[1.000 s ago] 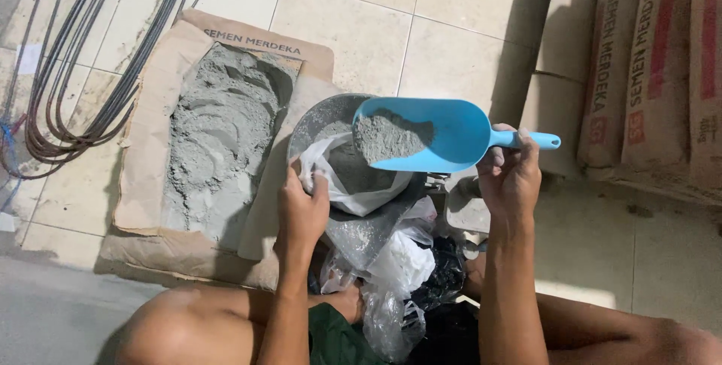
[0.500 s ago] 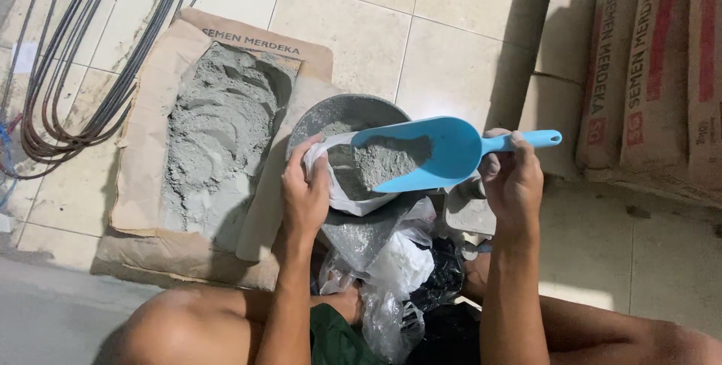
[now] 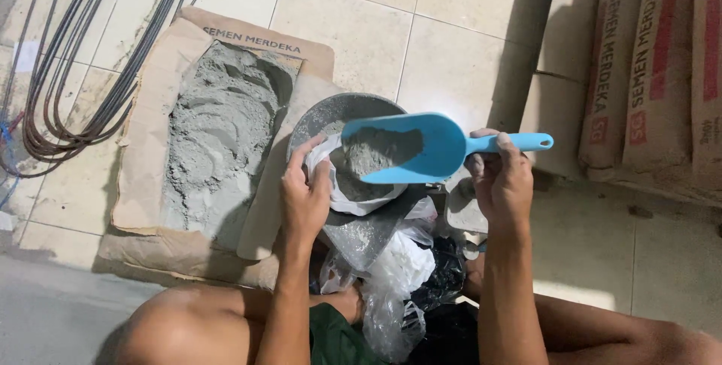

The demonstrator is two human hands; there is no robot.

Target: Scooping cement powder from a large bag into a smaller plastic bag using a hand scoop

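Note:
My right hand [image 3: 498, 181] grips the handle of a light blue plastic scoop [image 3: 406, 148] that carries grey cement powder. The scoop's mouth hangs tilted over the open top of a clear plastic bag [image 3: 342, 188], which sits in a grey metal bowl [image 3: 331, 113]. My left hand [image 3: 303, 193] pinches the bag's near left rim and holds it open. Grey powder lies inside the bag.
A torn-open paper sack of grey cement [image 3: 214, 128] lies flat on the tiled floor to the left. Bundled steel rods [image 3: 71, 86] curve at far left. Stacked cement sacks [image 3: 650, 71] stand at right. Loose plastic bags [image 3: 398, 275] pile between my knees.
The scoop has come down and to the left, from above the bowl to the bag's mouth, and has tilted. My left hand has shifted slightly on the bag's rim.

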